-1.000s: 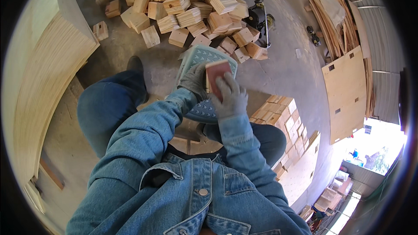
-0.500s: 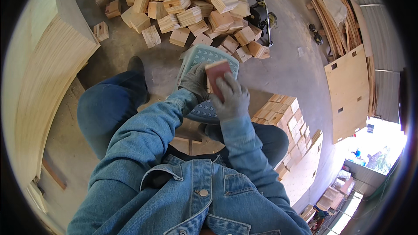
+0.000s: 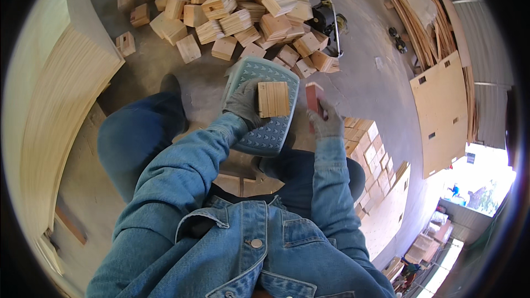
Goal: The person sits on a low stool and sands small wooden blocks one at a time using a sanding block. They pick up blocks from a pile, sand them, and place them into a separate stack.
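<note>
A pale layered-wood block (image 3: pixel 274 99) rests over a blue-green plastic step stool (image 3: pixel 262 139) with a patterned top. My left hand (image 3: pixel 245 105), in a grey glove, grips the block by its left side, and its striped edge grain faces up. Off to the right of the stool, my gloved right hand (image 3: pixel 329 122) is closed around a reddish-brown sanding block (image 3: pixel 314 97). That sanding block is held tilted, apart from the wood.
Beyond the stool lies a heap of loose wooden blocks (image 3: pixel 234 21), with a black-and-metal tool (image 3: pixel 331 22) beside it. Neatly stacked blocks (image 3: pixel 369 157) stand near my right knee. Plywood sheets (image 3: pixel 52 99) rise on the left; boards (image 3: pixel 441 116) lean at the right.
My right hand has moved right with the sanding block, off the wooden block. The wooden block in my left hand has turned so its striped edge shows.
</note>
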A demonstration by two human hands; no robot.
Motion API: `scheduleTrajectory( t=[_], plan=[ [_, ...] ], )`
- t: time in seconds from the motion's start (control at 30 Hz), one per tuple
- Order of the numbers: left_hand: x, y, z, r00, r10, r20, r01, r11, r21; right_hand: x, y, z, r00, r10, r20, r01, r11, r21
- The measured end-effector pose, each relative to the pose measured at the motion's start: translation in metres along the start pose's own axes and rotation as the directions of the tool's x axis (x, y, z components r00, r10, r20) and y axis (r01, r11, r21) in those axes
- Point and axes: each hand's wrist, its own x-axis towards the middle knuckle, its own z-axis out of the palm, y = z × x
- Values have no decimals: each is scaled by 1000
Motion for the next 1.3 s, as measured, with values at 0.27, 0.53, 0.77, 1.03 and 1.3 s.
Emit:
scheduleTrajectory(
  t=[0.27, 0.53, 0.77, 1.03, 1.3],
  plan=[
    [-3, -2, 4, 994, 113, -12, -111, 988, 105, -59, 16, 12, 1000, -27, 1, 26, 972, 234],
    [-13, -15, 5, 942, 334, 34, -333, 916, 222, -69, 0, 6, 988, -155, 3, 155, 987, 43],
    [-28, 11, -11, 911, 403, 88, -411, 906, 101, -74, -2, 4, 989, -139, 43, 137, 989, 57],
    [-26, -4, -5, 982, 138, 127, -91, 942, -322, -75, -5, 0, 984, -150, 96, 149, 989, 22],
    [-6, 10, 8, 794, -222, 565, 582, 13, -813, -70, -7, 4, 982, -128, 140, 129, 992, 1]
  ],
)
